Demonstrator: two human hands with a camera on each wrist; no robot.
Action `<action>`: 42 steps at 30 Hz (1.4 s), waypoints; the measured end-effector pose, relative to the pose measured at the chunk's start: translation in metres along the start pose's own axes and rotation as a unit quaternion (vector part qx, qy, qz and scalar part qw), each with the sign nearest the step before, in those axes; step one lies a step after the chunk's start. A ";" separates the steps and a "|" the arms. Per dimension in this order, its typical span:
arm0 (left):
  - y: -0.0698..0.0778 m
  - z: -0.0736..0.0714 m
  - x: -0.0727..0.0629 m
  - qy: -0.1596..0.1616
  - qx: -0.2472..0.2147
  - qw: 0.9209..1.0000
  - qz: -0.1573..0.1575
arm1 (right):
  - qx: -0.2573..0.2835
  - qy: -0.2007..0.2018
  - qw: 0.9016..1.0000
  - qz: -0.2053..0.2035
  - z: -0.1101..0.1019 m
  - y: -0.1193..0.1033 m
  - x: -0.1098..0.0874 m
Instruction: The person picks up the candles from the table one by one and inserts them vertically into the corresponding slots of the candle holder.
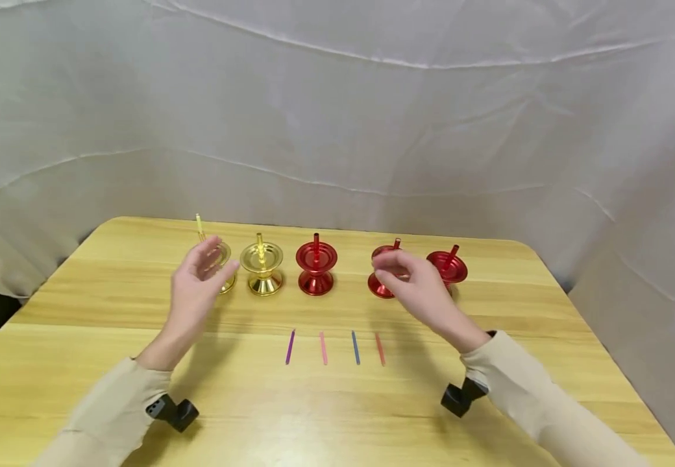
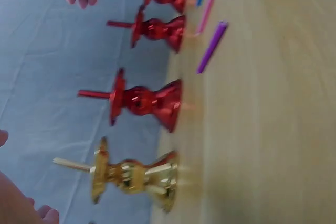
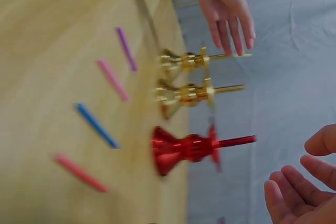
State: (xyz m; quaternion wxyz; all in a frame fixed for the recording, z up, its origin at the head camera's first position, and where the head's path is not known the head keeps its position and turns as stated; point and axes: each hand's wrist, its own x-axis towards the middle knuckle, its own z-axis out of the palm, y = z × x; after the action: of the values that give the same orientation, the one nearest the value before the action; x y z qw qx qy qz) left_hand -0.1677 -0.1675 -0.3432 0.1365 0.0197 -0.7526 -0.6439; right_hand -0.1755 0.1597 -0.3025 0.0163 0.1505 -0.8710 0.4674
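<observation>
My left hand hovers in front of the leftmost gold candle holder, partly hiding it; a yellow candle stands up from that holder. Its fingers are loosely bent and hold nothing. Beside it is a second gold candle holder with a bare tube. To the right, my right hand is raised over a red candle holder and covers part of it. A gap shows between thumb and fingers in the right wrist view, with nothing held. Two more red holders, one central and one far right, flank it.
Four thin candles lie in a row on the wooden table: purple, pink, blue and coral red. A pale curtain hangs behind the table. Each sleeve carries a small black wrist camera.
</observation>
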 end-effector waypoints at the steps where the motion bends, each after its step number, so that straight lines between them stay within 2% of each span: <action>1: -0.002 0.004 0.000 -0.015 0.003 1.000 -0.014 | 0.003 0.000 1.000 0.006 0.002 0.006 -0.003; 5: -0.010 0.017 0.002 -0.053 0.025 0.997 -0.047 | 0.015 -0.010 0.999 0.032 0.007 0.029 -0.018; 11: -0.016 0.031 0.008 -0.078 0.044 0.995 -0.046 | 0.018 -0.013 0.998 0.055 0.012 0.049 -0.033; 18: -0.019 0.042 0.018 -0.064 0.068 0.994 -0.058 | 0.021 -0.017 0.997 0.076 0.017 0.061 -0.043; 25: -0.026 0.048 0.026 -0.060 0.079 0.990 -0.098 | 0.007 -0.026 0.994 0.110 0.022 0.065 -0.050; 34: -0.031 0.051 0.030 -0.054 0.050 0.989 -0.127 | -0.020 -0.047 0.988 0.142 0.030 0.068 -0.056; 42: -0.033 0.050 0.031 -0.049 0.003 0.988 -0.149 | -0.052 -0.024 0.988 0.140 0.041 0.068 -0.057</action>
State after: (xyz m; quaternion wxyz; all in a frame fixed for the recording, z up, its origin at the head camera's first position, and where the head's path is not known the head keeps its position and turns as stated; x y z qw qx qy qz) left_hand -0.2139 -0.1314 -0.3769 0.0021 0.1007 -0.7490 -0.6548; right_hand -0.1354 0.1757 -0.3904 -0.0623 0.0366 -0.9067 0.4156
